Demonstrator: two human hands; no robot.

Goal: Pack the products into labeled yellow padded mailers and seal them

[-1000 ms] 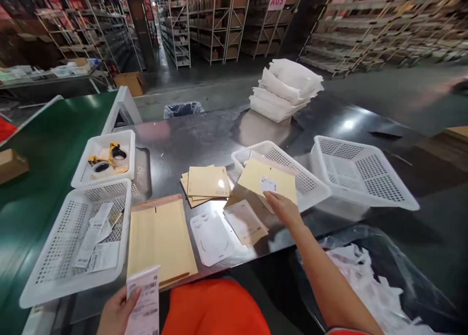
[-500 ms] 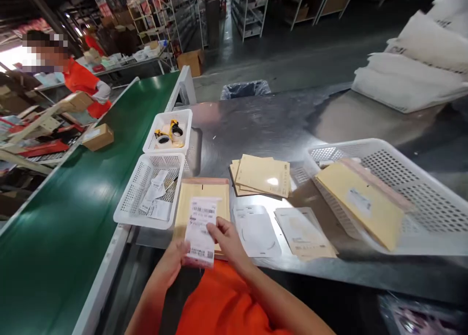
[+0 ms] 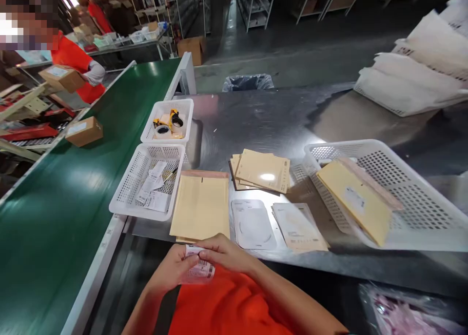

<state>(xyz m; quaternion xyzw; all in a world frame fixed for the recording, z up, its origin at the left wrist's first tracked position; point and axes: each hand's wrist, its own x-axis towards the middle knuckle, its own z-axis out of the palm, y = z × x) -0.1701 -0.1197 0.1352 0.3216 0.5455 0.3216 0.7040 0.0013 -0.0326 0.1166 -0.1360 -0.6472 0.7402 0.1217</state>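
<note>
Between my two hands is a printed shipping label (image 3: 200, 266), held low in front of my orange shirt, just off the table's near edge. My left hand (image 3: 175, 266) pinches its left side. At its upper edge my right hand (image 3: 224, 252) grips it, the fingers partly covering the print. Just beyond my hands lies a yellow padded envelope (image 3: 201, 206) with a pinkish strip along its far edge. To its right are a flat white sheet (image 3: 253, 224) and several pale printed cards or envelopes (image 3: 298, 225). A stack of yellow envelopes (image 3: 263, 169) sits behind them.
A white basket (image 3: 119, 201) holds paper slips and a pen; another (image 3: 148, 130) holds tape dispensers. On the right, a larger basket (image 3: 420, 193) carries yellow envelopes. A green conveyor (image 3: 47, 198) bears a carton (image 3: 84, 131); a co-worker (image 3: 75, 64) stands beyond. White sacks (image 3: 405, 84) lie far right.
Both hands have drawn the label toward my body, off the yellow envelope, and it now looks bent or folded. The carton on the conveyor appears farther left and nearer.
</note>
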